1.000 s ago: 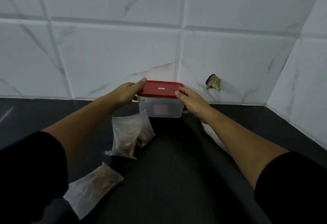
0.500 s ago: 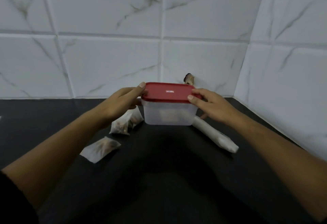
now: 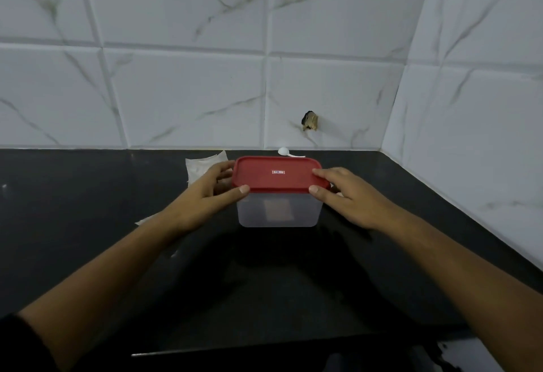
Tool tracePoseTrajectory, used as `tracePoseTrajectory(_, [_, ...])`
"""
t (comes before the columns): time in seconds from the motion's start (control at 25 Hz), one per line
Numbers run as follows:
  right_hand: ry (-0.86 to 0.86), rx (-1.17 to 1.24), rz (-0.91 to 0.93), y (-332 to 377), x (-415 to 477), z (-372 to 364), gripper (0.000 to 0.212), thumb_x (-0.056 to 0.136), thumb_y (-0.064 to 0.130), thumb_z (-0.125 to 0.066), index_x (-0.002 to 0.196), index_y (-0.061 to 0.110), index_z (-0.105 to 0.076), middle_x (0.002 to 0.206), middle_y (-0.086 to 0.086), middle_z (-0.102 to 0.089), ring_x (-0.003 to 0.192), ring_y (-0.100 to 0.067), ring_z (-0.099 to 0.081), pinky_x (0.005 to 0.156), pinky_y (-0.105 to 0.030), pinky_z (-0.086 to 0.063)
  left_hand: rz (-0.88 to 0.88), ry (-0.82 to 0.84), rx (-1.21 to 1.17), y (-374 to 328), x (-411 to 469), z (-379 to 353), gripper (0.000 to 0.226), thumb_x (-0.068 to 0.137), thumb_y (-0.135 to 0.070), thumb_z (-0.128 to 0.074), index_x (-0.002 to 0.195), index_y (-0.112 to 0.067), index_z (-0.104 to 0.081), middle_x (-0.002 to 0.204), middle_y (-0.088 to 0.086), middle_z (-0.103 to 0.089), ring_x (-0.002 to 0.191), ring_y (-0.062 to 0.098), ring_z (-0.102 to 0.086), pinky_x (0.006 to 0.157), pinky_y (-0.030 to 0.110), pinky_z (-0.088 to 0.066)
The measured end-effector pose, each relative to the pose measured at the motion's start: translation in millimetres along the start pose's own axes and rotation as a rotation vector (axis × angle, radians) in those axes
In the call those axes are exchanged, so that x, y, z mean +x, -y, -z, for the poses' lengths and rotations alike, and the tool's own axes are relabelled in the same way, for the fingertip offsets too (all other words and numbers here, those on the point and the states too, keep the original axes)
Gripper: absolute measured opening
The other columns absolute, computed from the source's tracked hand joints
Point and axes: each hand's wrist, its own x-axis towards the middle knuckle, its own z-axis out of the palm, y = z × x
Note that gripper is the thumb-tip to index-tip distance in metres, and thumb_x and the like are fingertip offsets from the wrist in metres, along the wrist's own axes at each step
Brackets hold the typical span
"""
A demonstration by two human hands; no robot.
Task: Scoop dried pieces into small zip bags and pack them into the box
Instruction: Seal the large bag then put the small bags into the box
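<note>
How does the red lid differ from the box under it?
Colour: the lid is solid red and opaque. The box is cloudy clear, with a brownish shape showing dimly through its front.
Shape: the lid is flat and overhangs slightly. The box is deep and narrows toward its base.
Grip: the left hand and right hand hold the lid's rim, thumbs above the box's front wall.
Shared: a rounded-rectangle outline, fitted together.

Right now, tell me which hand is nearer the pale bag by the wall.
Left. The left hand holds the red lid at its left end, in front of the pale bag; the right hand holds its right end, with the box between it and the bag.
</note>
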Motion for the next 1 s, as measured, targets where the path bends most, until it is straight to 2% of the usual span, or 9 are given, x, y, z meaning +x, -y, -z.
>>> tracePoseTrajectory(0.08, [0.031, -0.139, 0.057, -5, -1, 2, 0.079, 0.096, 0.069, -0.040, 0.163, 0.028, -0.031, 0.171, 0.006, -0.019, 0.153, -0.011, -0.026, 0.120, -0.029, -0.027, 0.008, 0.034, 0.004, 8, 10, -5, 0.120, 0.072, -0.051, -0.089, 0.164, -0.036, -0.012, 0.153, -0.020, -0.032, 0.136, 0.000, -0.043, 0.107, 0.020, -0.042])
tracePoseTrajectory(0.2, [0.053, -0.243, 0.182, -15, 1, 1, 0.089, 0.094, 0.078, -0.022, 0.165, 0.024, -0.025, 0.173, 0.009, -0.014, 0.158, -0.005, -0.004, 0.129, -0.032, -0.013, 0.019, 0.088, -0.044, 19, 32, -14, 0.139, 0.066, -0.035, -0.094, 0.165, -0.033, 0.004, 0.150, -0.022, -0.028, 0.133, 0.000, -0.044, 0.107, 0.014, -0.043])
tracePoseTrajectory(0.32, [0.010, -0.293, 0.263, -27, 8, 0, 0.090, 0.096, 0.079, -0.014, 0.163, 0.022, -0.031, 0.171, 0.007, -0.025, 0.158, -0.003, -0.005, 0.124, -0.018, -0.006, 0.025, 0.066, -0.075, 33, 53, -19, 0.151, 0.054, -0.048, -0.099, 0.164, -0.035, 0.002, 0.150, -0.020, -0.038, 0.137, 0.001, -0.044, 0.118, 0.028, -0.035])
tracePoseTrajectory(0.44, [-0.028, -0.339, 0.306, -36, 12, -1, 0.084, 0.100, 0.074, -0.016, 0.160, 0.021, -0.037, 0.166, 0.004, -0.035, 0.157, -0.006, -0.017, 0.123, -0.021, -0.015, -0.030, 0.051, -0.042, 45, 65, -20, 0.142, 0.054, -0.049, -0.098, 0.164, -0.032, -0.010, 0.144, -0.028, -0.044, 0.124, -0.021, -0.047, 0.111, 0.019, -0.038])
tracePoseTrajectory(0.52, [-0.052, -0.338, 0.342, -38, 14, -1, 0.081, 0.101, 0.072, -0.017, 0.157, 0.019, -0.043, 0.162, 0.002, -0.042, 0.155, -0.010, -0.027, 0.123, -0.026, -0.023, -0.072, 0.039, -0.017, 50, 67, -21, 0.133, 0.056, -0.048, -0.098, 0.161, -0.033, -0.018, 0.143, -0.026, -0.047, 0.124, -0.019, -0.049, 0.106, 0.011, -0.041])
tracePoseTrajectory(0.6, [-0.112, -0.252, 0.368, -38, 19, -1, 0.074, 0.104, 0.068, -0.023, 0.148, 0.017, -0.052, 0.151, 0.001, -0.054, 0.146, -0.013, -0.042, 0.119, -0.032, -0.037, -0.096, 0.022, -0.011, 52, 69, -21, 0.130, 0.056, -0.049, -0.096, 0.160, -0.033, -0.020, 0.144, -0.024, -0.047, 0.126, -0.017, -0.048, 0.099, 0.003, -0.041])
tracePoseTrajectory(0.72, [-0.254, -0.084, 0.391, -31, 28, -3, 0.059, 0.106, 0.061, -0.031, 0.120, 0.015, -0.066, 0.116, 0.003, -0.068, 0.111, -0.014, -0.060, 0.093, -0.031, -0.050, -0.124, 0.012, 0.003, 52, 69, -23, 0.123, 0.063, -0.039, -0.095, 0.160, -0.030, -0.020, 0.143, -0.022, -0.046, 0.124, -0.019, -0.048, 0.096, -0.001, -0.039])
tracePoseTrajectory(0.92, [-0.327, 0.290, 0.254, -13, 46, -5, 0.040, 0.108, 0.049, -0.040, 0.086, 0.019, -0.055, 0.077, 0.002, -0.053, 0.070, -0.011, -0.049, 0.065, -0.027, -0.041, -0.099, 0.003, -0.007, 50, 64, -24, 0.120, 0.060, -0.049, -0.096, 0.156, -0.038, -0.025, 0.141, -0.018, -0.052, 0.125, -0.008, -0.054, 0.102, 0.014, -0.048])
tracePoseTrajectory(1.0, [-0.306, 0.412, 0.209, -5, 52, 1, 0.038, 0.110, 0.044, -0.042, 0.085, 0.018, -0.052, 0.075, 0.000, -0.050, 0.069, -0.010, -0.048, 0.064, -0.027, -0.042, -0.084, -0.008, -0.015, 49, 62, -24, 0.114, 0.061, -0.047, -0.096, 0.153, -0.043, -0.028, 0.141, -0.019, -0.054, 0.125, -0.007, -0.055, 0.103, 0.018, -0.050])
